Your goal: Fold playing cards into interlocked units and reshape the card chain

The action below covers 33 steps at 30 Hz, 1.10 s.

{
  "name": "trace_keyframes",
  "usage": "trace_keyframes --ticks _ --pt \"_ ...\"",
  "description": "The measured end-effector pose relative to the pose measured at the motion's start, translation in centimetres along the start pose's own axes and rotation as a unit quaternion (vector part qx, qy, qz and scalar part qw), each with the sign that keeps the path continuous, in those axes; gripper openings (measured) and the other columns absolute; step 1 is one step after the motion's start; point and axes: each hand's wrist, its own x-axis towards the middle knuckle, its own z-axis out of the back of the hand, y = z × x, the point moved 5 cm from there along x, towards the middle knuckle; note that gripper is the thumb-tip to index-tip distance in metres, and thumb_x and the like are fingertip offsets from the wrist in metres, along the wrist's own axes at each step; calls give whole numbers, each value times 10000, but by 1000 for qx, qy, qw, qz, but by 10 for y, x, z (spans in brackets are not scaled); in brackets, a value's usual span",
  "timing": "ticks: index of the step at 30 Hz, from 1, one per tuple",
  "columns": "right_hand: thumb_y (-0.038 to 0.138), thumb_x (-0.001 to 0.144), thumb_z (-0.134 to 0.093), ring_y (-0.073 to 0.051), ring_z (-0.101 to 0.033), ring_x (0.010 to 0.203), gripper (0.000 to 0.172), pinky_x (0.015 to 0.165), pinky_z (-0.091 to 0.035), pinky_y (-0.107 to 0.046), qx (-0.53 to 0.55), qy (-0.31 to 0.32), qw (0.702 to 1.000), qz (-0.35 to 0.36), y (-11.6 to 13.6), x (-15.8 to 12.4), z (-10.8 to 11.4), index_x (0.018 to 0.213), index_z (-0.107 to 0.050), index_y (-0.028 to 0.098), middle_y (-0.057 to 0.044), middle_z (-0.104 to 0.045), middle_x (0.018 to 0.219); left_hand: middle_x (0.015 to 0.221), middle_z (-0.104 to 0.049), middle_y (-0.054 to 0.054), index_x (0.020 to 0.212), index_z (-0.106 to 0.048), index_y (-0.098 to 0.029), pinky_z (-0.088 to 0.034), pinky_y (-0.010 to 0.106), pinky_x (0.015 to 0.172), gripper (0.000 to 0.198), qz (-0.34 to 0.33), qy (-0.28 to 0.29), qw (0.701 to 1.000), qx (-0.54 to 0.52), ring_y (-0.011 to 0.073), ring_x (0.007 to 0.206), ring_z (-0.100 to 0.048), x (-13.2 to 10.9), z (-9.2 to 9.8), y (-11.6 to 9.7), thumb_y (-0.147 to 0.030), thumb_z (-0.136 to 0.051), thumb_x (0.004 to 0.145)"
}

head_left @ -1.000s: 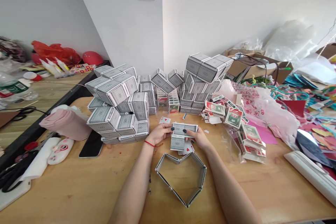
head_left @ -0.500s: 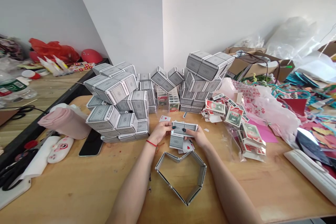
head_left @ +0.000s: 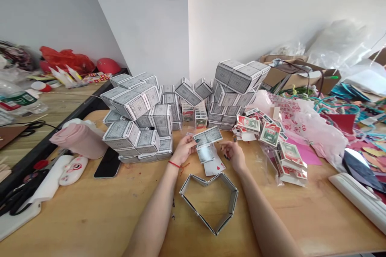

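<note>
Clock positions are read about the card panel, with 12 away from the wearer. Nearest, at 6 o'clock, a heart-shaped frame of joined cards (head_left: pixel 233 201) stood on edge on the desk (head_left: pixel 90 217), apart from both hands. Between frame and panel, at about 5, lay a face-up card (head_left: pixel 215 166) with red hearts, partly covered by the panel in this view. The card panel (head_left: pixel 211 136), patterned backs showing, was held tilted above the desk: two cards end to end, a third below. At 9, the left hand (head_left: pixel 183 151) had its fingers clamped on the panel's left end; at 3 to 4, the right hand (head_left: pixel 235 156) held nothing, its fingers loosely bent and apart, just beside the panel. The step in hand appeared to be one-handed handling of this panel; a next move would seem to call for a light, steady grip, lest the joins bend. Farther off, card-backed blocks were stacked at 9 to 10 (head_left: pixel 120 134) and at 1 (head_left: pixel 232 98), with opened card boxes (head_left: pixel 269 133) at 3. Glare washed out the panel's lower card, and its fastening could not be made out. The left fingertips behind the panel were hidden, and the forearms were cut off by the lower edge.
</note>
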Motion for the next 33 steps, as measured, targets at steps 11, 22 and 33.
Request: trace_keyframes --ticks 11,22,33 --pt "478 529 -716 -185 -535 738 546 649 -433 -301 -367 87 924 57 -2 -5 -15 992 -592 216 -48 -514 911 737 -566 -8 988 -599 -173 -469 213 565 411 -54 -52 995 64 89 632 -540 1 3 -5 -232 -691 592" --pt "339 497 -752 -102 -460 552 471 520 -407 -246 -269 102 958 4 -12 -3 -4 902 -576 174 5 -502 748 725 -624 15 947 -574 -141 -389 183 420 397 -105 -127 984 71 94 525 -544 4 15 -13 -235 -679 576" --pt "461 584 -679 -109 -466 497 360 448 -349 -226 -59 37 995 -67 -14 0 4 708 -484 184 14 -544 603 704 -618 -11 908 -556 -158 -402 195 447 356 -83 -90 992 3 92 516 -548 0 10 -15 -211 -668 574"
